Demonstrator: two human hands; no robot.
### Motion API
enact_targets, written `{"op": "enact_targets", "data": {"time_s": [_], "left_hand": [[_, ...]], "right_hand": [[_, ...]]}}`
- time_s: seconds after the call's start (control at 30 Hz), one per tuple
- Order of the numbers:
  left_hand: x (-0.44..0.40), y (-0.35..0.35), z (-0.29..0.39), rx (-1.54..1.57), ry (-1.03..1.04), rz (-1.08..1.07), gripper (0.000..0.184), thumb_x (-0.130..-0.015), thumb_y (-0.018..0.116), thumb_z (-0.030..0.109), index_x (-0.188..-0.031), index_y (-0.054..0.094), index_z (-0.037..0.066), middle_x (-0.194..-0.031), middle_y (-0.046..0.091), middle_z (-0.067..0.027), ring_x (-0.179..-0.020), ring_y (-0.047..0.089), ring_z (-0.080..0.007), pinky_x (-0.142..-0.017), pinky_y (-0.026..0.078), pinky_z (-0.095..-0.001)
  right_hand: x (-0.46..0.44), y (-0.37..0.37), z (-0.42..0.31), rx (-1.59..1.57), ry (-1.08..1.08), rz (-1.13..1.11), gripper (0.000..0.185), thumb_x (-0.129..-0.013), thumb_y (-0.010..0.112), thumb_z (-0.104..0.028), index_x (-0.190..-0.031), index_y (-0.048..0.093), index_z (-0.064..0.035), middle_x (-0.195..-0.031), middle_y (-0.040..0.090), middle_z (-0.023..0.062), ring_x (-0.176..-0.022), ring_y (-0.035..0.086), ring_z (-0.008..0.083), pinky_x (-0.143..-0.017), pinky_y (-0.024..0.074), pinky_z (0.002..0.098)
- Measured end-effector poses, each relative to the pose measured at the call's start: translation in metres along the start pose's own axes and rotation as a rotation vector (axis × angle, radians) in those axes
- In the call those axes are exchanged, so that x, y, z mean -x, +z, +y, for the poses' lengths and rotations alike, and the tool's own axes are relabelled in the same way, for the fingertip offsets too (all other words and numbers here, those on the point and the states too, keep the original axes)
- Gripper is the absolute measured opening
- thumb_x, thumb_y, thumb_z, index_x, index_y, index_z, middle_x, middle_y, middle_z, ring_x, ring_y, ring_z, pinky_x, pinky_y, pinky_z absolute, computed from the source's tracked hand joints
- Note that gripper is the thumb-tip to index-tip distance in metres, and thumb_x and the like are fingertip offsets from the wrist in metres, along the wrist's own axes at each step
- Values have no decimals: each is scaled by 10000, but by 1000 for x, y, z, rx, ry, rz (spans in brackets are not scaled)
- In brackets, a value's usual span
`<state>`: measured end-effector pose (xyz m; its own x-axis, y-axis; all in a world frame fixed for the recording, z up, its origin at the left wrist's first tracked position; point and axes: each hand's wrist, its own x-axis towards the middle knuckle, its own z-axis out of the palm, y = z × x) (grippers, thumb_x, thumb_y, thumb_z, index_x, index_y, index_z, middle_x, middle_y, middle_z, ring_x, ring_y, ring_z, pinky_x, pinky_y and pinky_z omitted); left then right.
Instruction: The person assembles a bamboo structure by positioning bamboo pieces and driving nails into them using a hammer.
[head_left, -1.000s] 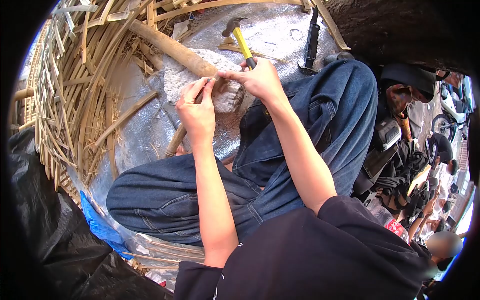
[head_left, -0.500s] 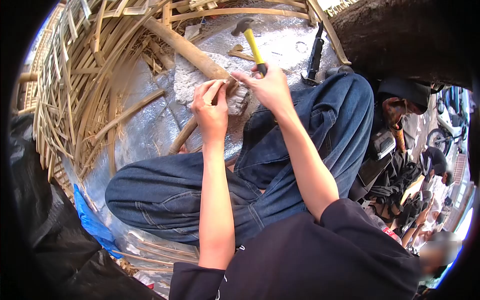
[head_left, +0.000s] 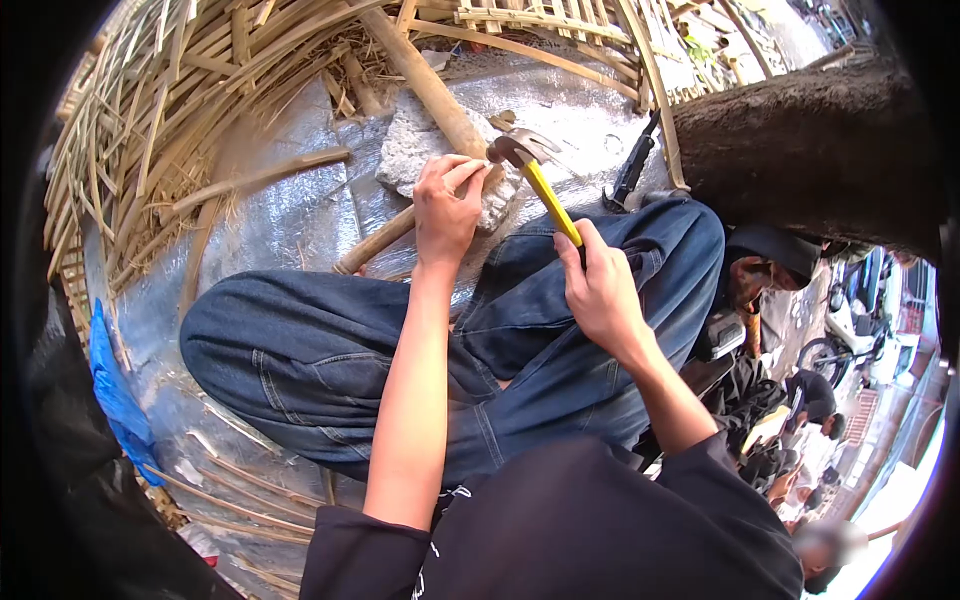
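My right hand [head_left: 605, 290] is wrapped round the yellow-and-black handle of a claw hammer [head_left: 547, 190]. The hammer's head is close beside the fingertips of my left hand [head_left: 447, 212]. Those fingers are pinched together at the end of a thick bamboo pole [head_left: 430, 85], and whatever is between them is too small to make out. Under the pole's end lies a rough grey stone block [head_left: 403, 150]. A second, shorter pole [head_left: 377, 240] runs out from below my left hand toward my knee.
Curved bamboo strips [head_left: 150, 130] form a woven frame at the left. Silvery sheeting [head_left: 290, 215] covers the ground. A black tool [head_left: 632, 165] lies near my right knee, by a thick trunk [head_left: 800, 150]. Blue plastic [head_left: 115, 390] lies at the left; people sit at the right.
My right hand has drawn back toward me and now grips the hammer lower on its handle. The hammer head has come down to my left fingertips, which stay at the pole's end.
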<state>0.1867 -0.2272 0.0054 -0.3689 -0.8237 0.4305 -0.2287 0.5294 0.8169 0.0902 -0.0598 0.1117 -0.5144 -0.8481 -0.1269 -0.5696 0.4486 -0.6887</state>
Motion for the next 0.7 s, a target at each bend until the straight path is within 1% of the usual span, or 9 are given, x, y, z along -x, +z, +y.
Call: {"op": "enact_targets", "data": {"time_s": [0.13,0.33,0.4,0.43,0.5,0.53,0.63,0.7], "left_hand": [[0,-1,-3,21,7,-5,100,-828,730,59,-915,751,13,-906,702,-101,-885,640,-278,-811,511,-375],[1,0,-5,28,29,8,95,-801,757,32,-892,743,6,-897,709,-94,-856,658,-271,-795,520,-361],[1,1,-3,30,26,14,94,-799,758,28,-889,744,9,-895,708,-92,-856,658,-270,-792,520,-360],[1,1,-2,30,26,17,93,-800,756,34,-888,745,7,-895,703,-95,-852,648,-273,-784,519,-365],[1,1,-3,27,24,20,93,-801,753,40,-887,745,6,-895,699,-98,-848,639,-277,-776,517,-369],[1,2,-5,20,33,17,90,-803,753,45,-885,745,7,-895,698,-97,-850,637,-276,-776,517,-370],[2,2,-7,-4,60,19,90,-806,752,50,-884,746,8,-898,697,-95,-854,633,-274,-776,516,-371],[3,4,-6,-19,77,22,91,-806,750,51,-887,747,9,-901,696,-94,-857,632,-273,-776,516,-371]], "right_hand": [[3,6,-2,24,14,-30,193,-1029,528,-178,-951,502,-4,-641,565,263,-639,580,474,-563,408,540],[5,7,-8,77,37,2,214,-1035,521,-193,-937,489,-7,-637,573,260,-630,583,475,-549,405,540],[2,16,6,140,-28,17,217,-1039,513,-194,-929,477,-10,-633,573,258,-621,581,476,-544,407,538],[2,13,3,141,-27,20,217,-1039,513,-194,-929,477,-10,-633,573,258,-621,581,476,-544,407,538],[0,6,-9,101,42,13,217,-1039,510,-192,-925,474,-10,-633,574,259,-620,584,474,-545,410,540],[1,5,-10,99,43,8,217,-1039,510,-192,-925,474,-10,-633,574,259,-620,584,474,-545,410,540],[1,6,-7,101,8,26,220,-1038,510,-192,-921,477,-8,-627,572,258,-616,584,474,-542,413,541],[0,12,3,145,-22,-14,217,-1034,517,-189,-919,479,-9,-621,570,256,-618,585,476,-545,413,545]]}}
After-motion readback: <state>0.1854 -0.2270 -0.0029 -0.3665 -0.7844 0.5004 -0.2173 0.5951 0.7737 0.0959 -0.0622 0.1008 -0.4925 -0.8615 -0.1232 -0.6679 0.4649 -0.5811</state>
